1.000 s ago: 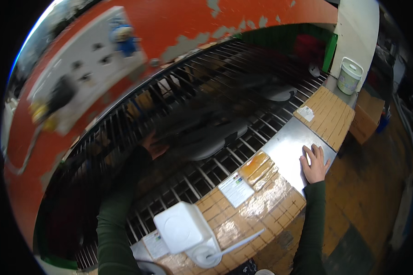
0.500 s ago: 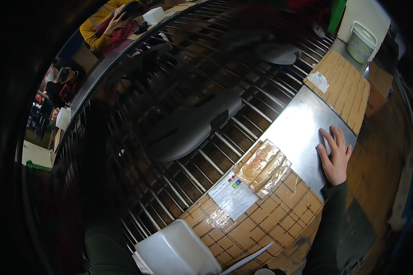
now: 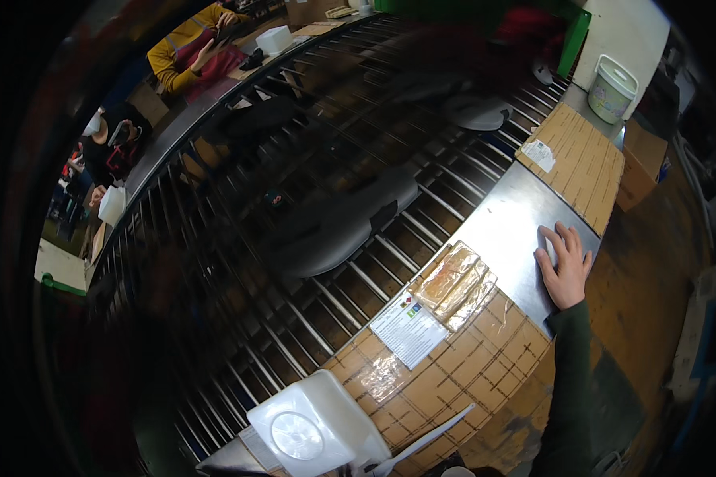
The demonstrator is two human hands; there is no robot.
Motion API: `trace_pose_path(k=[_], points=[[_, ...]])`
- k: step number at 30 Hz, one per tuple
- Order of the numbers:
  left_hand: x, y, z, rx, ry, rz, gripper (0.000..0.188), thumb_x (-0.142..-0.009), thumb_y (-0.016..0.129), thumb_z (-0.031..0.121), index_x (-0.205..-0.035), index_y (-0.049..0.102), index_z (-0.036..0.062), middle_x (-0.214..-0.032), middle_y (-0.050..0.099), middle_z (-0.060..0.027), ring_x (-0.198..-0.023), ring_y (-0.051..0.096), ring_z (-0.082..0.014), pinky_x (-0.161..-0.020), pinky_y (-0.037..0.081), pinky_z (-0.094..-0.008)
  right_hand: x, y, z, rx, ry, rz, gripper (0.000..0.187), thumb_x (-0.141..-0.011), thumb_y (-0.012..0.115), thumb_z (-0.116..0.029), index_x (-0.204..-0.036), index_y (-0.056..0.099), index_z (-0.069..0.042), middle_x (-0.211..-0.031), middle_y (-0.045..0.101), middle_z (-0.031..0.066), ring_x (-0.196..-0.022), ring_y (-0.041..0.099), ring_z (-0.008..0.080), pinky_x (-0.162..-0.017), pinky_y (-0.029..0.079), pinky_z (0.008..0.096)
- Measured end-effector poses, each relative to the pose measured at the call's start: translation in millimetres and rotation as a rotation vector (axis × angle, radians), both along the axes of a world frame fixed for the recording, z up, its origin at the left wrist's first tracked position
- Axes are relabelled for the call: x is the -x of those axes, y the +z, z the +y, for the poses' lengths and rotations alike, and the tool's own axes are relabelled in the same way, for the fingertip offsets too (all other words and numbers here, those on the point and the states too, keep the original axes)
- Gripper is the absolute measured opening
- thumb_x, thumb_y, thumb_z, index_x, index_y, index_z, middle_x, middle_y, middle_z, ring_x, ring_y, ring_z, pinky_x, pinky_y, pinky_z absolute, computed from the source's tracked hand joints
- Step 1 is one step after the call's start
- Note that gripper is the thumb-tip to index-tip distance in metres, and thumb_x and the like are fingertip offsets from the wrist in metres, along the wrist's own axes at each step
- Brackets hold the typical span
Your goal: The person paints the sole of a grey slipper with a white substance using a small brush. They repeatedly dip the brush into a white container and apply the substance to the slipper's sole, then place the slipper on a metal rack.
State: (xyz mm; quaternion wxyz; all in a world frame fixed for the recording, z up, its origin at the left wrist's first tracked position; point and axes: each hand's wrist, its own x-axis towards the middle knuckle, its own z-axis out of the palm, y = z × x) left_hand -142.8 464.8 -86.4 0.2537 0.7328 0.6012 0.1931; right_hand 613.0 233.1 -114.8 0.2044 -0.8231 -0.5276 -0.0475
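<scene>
My right hand point(image 3: 563, 269) rests with its fingers spread on a bare metal plate point(image 3: 509, 211) at the right. It holds nothing. My left hand does not show; the left side of the view is very dark. A white plastic container point(image 3: 318, 421) stands tilted at the bottom, with a round mark on the side facing me. Beside it a white handle point(image 3: 437, 433) lies over cardboard point(image 3: 445, 389) marked with dark lines. On the roller conveyor point(image 3: 350, 306) sits a long dark grey curved piece point(image 3: 358, 226); a similar grey piece point(image 3: 479, 115) lies farther back.
A tape-wrapped cardboard pad point(image 3: 456, 285) and a printed sheet point(image 3: 408, 330) lie along the conveyor's near edge. Farther right are another cardboard sheet point(image 3: 577, 163) and a lidded pale green bucket point(image 3: 612, 89). Across the conveyor, a person in yellow sleeves point(image 3: 171, 67) handles something dark.
The white container has tipped, so that its round mark now shows. My left forearm has gone from sight. My right hand stays spread on the metal plate while the view shifts slightly.
</scene>
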Motion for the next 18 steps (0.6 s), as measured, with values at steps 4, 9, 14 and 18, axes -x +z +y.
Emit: trace_pose_path(k=[4,9,14,18], points=[[27.0,32.0,-214.4,-0.484,-0.069,0.894,0.037,-0.100,0.049,0.019,-0.133,0.054,0.0047,-0.127,0.061,-0.0107,-0.116,0.058,-0.0251,-0.097,0.048,-0.0326,12.6,44.8,40.2,-0.076,0.184,-0.081,0.020,-0.083,0.069,-0.020,-0.098,0.070,-0.006,-0.090,0.066,0.0100,-0.096,0.058,0.0294,-0.086,0.041,0.0456],[-41.1,44.4,-438.0,-0.117,0.595,0.460,0.052,-0.101,0.037,0.040,-0.143,0.044,0.0102,-0.152,0.033,-0.0206,-0.136,0.036,-0.0403,-0.108,0.034,-0.0537,80.8,62.6,181.7,-0.520,0.586,-0.152,0.022,-0.085,0.062,-0.018,-0.101,0.068,-0.005,-0.083,0.064,0.0142,-0.085,0.063,0.0324,-0.077,0.051,0.0390],[-94.8,14.1,-520.1,-0.275,0.737,0.690,0.053,-0.099,0.043,0.036,-0.144,0.041,0.0071,-0.150,0.033,-0.0251,-0.134,0.036,-0.0435,-0.109,0.031,-0.0528,124.5,27.2,339.8,-0.173,0.308,-0.324,0.032,-0.089,0.057,-0.022,-0.117,0.067,-0.011,-0.127,0.049,0.0236,-0.119,0.048,0.0411,-0.096,0.044,0.0523],[-104.2,-1.7,-564.8,-0.362,0.939,0.663,0.056,-0.098,0.047,0.037,-0.145,0.040,0.0067,-0.149,0.032,-0.0274,-0.134,0.035,-0.0454,-0.110,0.030,-0.0528,113.0,-25.0,398.0,-0.382,0.055,-0.673,0.053,-0.098,0.048,-0.032,-0.149,0.035,-0.027,-0.145,0.037,0.0275,-0.131,0.039,0.0443,-0.105,0.033,0.0587]])
